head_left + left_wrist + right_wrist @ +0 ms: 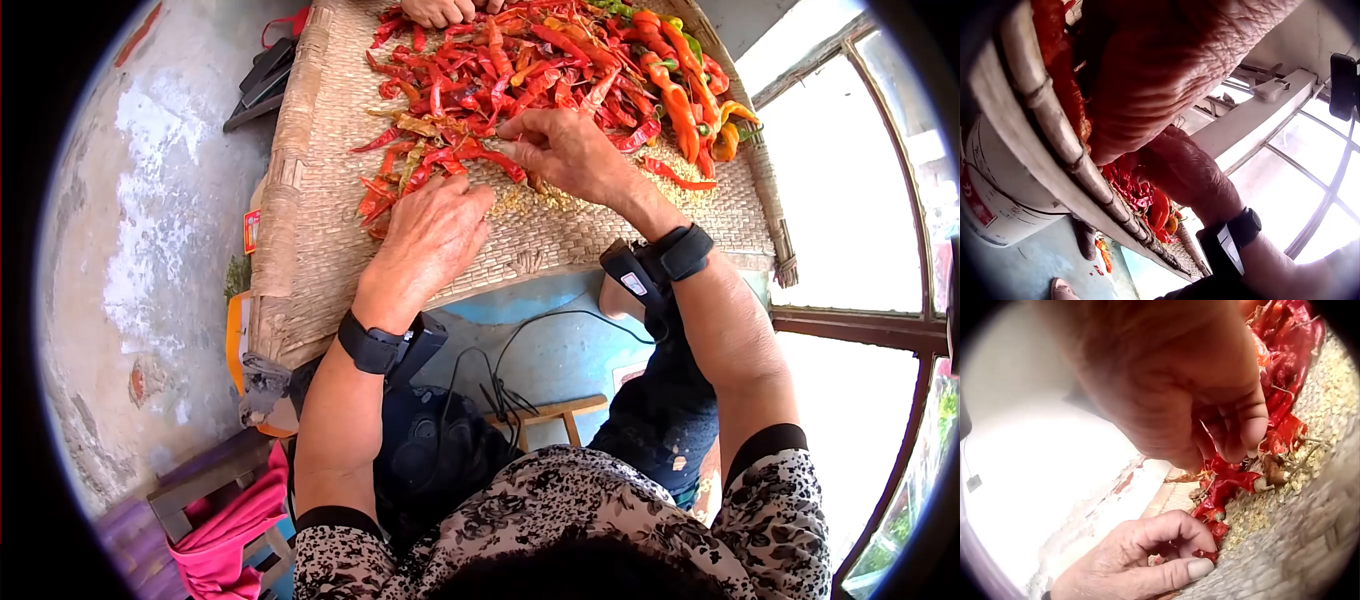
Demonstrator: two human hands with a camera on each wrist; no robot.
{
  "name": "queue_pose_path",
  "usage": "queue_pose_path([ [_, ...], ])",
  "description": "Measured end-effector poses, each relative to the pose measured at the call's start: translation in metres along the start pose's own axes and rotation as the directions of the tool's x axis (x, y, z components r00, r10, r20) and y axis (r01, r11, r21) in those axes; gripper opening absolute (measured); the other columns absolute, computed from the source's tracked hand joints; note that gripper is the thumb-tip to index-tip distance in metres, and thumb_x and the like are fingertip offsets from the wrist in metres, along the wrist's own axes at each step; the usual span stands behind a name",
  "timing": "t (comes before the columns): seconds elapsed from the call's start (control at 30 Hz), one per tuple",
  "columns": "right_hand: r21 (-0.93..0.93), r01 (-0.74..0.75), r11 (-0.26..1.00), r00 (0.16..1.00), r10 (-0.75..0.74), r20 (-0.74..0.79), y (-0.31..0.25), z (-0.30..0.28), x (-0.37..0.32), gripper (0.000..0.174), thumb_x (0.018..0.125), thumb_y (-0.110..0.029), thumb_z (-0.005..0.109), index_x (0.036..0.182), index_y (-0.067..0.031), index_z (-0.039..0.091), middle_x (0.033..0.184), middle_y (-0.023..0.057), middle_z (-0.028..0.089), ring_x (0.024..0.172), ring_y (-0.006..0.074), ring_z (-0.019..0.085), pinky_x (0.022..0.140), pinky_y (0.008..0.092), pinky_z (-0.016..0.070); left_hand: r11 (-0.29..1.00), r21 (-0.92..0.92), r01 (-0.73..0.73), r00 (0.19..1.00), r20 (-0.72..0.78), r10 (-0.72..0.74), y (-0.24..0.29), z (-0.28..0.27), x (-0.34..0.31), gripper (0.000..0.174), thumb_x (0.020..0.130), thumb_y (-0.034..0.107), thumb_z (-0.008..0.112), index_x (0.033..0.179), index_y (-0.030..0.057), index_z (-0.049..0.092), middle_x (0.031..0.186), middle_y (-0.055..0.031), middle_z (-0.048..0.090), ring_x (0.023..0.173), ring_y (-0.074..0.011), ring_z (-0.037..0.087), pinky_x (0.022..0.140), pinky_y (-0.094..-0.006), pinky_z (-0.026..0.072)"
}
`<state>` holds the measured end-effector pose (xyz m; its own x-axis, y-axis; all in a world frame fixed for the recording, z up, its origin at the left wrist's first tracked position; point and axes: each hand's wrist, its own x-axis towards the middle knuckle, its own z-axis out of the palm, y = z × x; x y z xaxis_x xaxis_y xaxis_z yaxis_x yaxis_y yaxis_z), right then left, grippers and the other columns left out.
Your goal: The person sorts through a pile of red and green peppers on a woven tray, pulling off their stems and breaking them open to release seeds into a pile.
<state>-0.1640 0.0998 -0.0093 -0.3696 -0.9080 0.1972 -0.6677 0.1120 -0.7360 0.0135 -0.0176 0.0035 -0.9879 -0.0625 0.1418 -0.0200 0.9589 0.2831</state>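
Note:
Dried red chili peppers [500, 75] lie heaped on a woven mat tray [325, 120]. At the heap's near left edge, my left hand [430, 235] curls its thumb and fingers round a red chili [1205, 555]; the right wrist view shows the chili at the thumb tip. To its right, my right hand [575, 155] reaches over the near side of the heap with bent fingers. In the right wrist view, its thumb and fingertips stand apart just above several chilies [1229, 484], and nothing shows gripped between them. Part of the left hand's palm side is dark in the left wrist view.
Fresher orange-red peppers [680, 110] lie along the tray's right side. Loose yellow seeds [560, 203] are scattered near the front. Another person's hand [437, 10] rests at the far edge. A white bucket [1007, 181] stands below the tray, and windows [850, 190] line the right.

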Motion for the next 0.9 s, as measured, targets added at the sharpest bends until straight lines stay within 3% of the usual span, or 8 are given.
queue_pose_path([
  [0.1, -0.411, 0.147, 0.900, 0.969, -0.214, -0.123, 0.003, 0.025, -0.005, 0.037, 0.085, -0.020, 0.066, 0.116, -0.0011, 0.059, 0.088, 0.0150, 0.065, 0.079, 0.0320, 0.065, 0.071, 0.0405, 0.0533, 1.000, -0.003, 0.000, 0.999, -0.045, 0.000, 0.000, 0.000, 0.000, 0.011, 0.080, 0.009, 0.061, 0.086, 0.0026, 0.055, 0.079, -0.0127, 0.054, 0.081, -0.0327, 0.057, 0.070, -0.0436, 0.0460],
  [0.2, -0.523, 0.079, 0.849, 0.996, -0.089, 0.006, 0.000, 0.032, -0.002, 0.026, 0.083, -0.016, 0.061, 0.103, 0.0011, 0.061, 0.102, 0.0204, 0.064, 0.082, 0.0358, 0.066, 0.073, 0.0464, 0.0545, 0.997, -0.071, 0.035, 0.999, -0.001, -0.035, -0.003, -0.005, -0.001, 0.008, 0.079, 0.008, 0.060, 0.084, 0.0030, 0.055, 0.077, -0.0125, 0.054, 0.077, -0.0322, 0.057, 0.069, -0.0436, 0.0453],
  [0.33, -0.538, 0.063, 0.841, 0.998, -0.052, 0.036, -0.003, 0.031, 0.005, 0.030, 0.079, -0.015, 0.064, 0.105, 0.0001, 0.059, 0.092, 0.0171, 0.066, 0.083, 0.0388, 0.064, 0.072, 0.0454, 0.0527, 0.982, -0.187, 0.006, 0.996, -0.091, -0.023, -0.008, -0.010, -0.002, 0.008, 0.079, 0.005, 0.061, 0.083, 0.0018, 0.054, 0.075, -0.0129, 0.057, 0.070, -0.0309, 0.059, 0.064, -0.0406, 0.0462],
  [0.6, -0.046, -0.106, 0.993, 0.990, 0.110, 0.094, -0.005, -0.017, 0.003, 0.025, 0.088, -0.024, 0.064, 0.097, 0.0000, 0.064, 0.073, 0.0063, 0.065, 0.062, 0.0135, 0.059, 0.056, 0.0287, 0.0467, 0.941, -0.323, 0.099, 0.984, -0.108, -0.141, -0.009, -0.024, -0.002, 0.007, 0.080, 0.001, 0.058, 0.081, 0.0003, 0.052, 0.075, -0.0152, 0.061, 0.071, -0.0338, 0.062, 0.063, -0.0410, 0.0473],
  [0.7, 0.432, -0.251, 0.866, 0.958, 0.287, -0.018, -0.007, -0.045, 0.000, 0.025, 0.094, -0.027, 0.061, 0.099, -0.0023, 0.064, 0.080, 0.0024, 0.067, 0.064, 0.0054, 0.058, 0.056, 0.0207, 0.0470, 0.868, -0.461, 0.185, 0.968, -0.068, -0.242, -0.008, -0.026, 0.002, 0.006, 0.085, 0.002, 0.061, 0.089, 0.0007, 0.057, 0.074, -0.0063, 0.060, 0.067, -0.0140, 0.058, 0.064, -0.0280, 0.0480],
  [0.77, 0.823, 0.109, 0.557, 0.906, 0.284, -0.313, 0.005, -0.055, 0.006, 0.036, 0.094, -0.032, 0.060, 0.109, 0.0014, 0.062, 0.085, 0.0050, 0.068, 0.068, 0.0069, 0.060, 0.061, 0.0244, 0.0512, 0.800, -0.589, 0.113, 0.963, -0.135, -0.235, -0.008, -0.025, 0.004, 0.007, 0.086, 0.005, 0.062, 0.088, -0.0003, 0.058, 0.073, -0.0085, 0.063, 0.068, -0.0167, 0.062, 0.062, -0.0301, 0.0490],
  [0.83, 0.868, 0.077, 0.491, 0.905, 0.331, -0.268, 0.008, -0.066, 0.007, 0.033, 0.097, -0.032, 0.056, 0.110, -0.0018, 0.060, 0.097, 0.0100, 0.068, 0.076, 0.0083, 0.060, 0.068, 0.0219, 0.0517, 0.779, -0.615, 0.117, 0.960, -0.130, -0.248, -0.006, -0.025, 0.005, 0.008, 0.087, 0.006, 0.062, 0.089, -0.0006, 0.058, 0.072, -0.0074, 0.062, 0.067, -0.0152, 0.060, 0.062, -0.0294, 0.0489],
  [0.9, 0.678, -0.044, 0.734, 0.929, 0.279, -0.242, 0.005, -0.043, -0.001, 0.056, 0.094, -0.041, 0.059, 0.123, 0.0056, 0.055, 0.092, 0.0082, 0.068, 0.080, 0.0094, 0.061, 0.067, 0.0251, 0.0527, 0.762, -0.635, 0.126, 0.958, -0.123, -0.261, -0.005, -0.024, 0.007, 0.008, 0.087, 0.006, 0.062, 0.090, -0.0008, 0.059, 0.072, -0.0063, 0.061, 0.067, -0.0138, 0.059, 0.062, -0.0288, 0.0489],
])
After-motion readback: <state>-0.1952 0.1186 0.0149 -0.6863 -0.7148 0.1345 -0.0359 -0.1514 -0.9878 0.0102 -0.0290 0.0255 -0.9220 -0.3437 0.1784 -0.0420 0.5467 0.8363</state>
